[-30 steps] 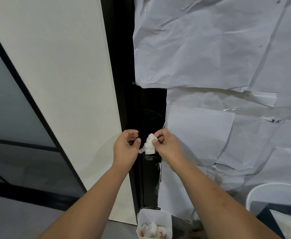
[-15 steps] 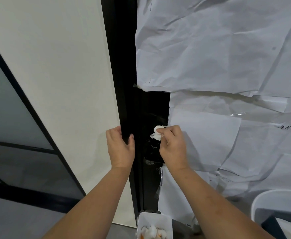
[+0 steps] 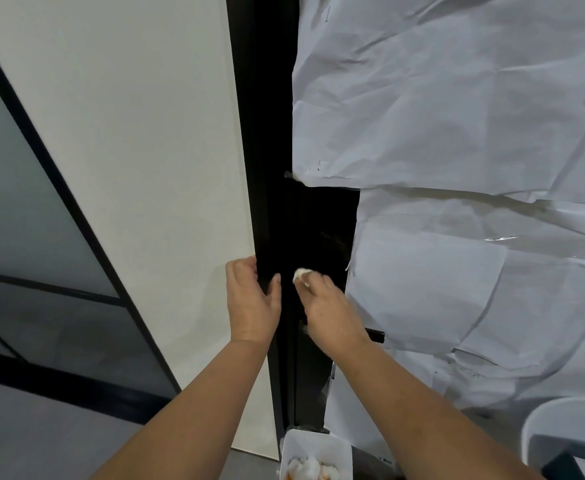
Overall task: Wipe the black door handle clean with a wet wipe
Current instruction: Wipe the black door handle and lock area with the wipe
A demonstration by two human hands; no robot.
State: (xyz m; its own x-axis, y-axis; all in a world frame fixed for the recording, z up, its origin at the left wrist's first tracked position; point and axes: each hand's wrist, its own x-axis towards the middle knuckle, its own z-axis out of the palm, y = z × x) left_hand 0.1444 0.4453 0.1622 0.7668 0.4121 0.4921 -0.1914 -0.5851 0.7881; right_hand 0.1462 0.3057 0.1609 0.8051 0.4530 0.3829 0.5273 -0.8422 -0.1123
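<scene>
The left hand (image 3: 253,303) is laid against the black door frame (image 3: 267,133), its fingers curled round the frame's left edge and its thumb stretched out along the dark face, so that the frame is gripped. The right hand (image 3: 331,311) is curled around a crumpled white wet wipe (image 3: 301,274), which is pinched at the fingertips and pressed onto the black strip of the door (image 3: 322,220) just right of the frame. The black door handle (image 3: 377,336) is seen only in part: a short dark end sticks out to the right from behind the right wrist, at the left edge of the papered door leaf, and the rest is hidden by the hand. Whether the wipe touches the handle itself cannot be told. The door leaf is covered by creased white paper sheets (image 3: 457,116), taped one over another. At the foot of the frame, by the lower edge of the view, a small white tub (image 3: 313,445) holding used wipes (image 3: 306,467) is stood. A white rounded container (image 3: 540,424) is cut off by the lower right corner.
</scene>
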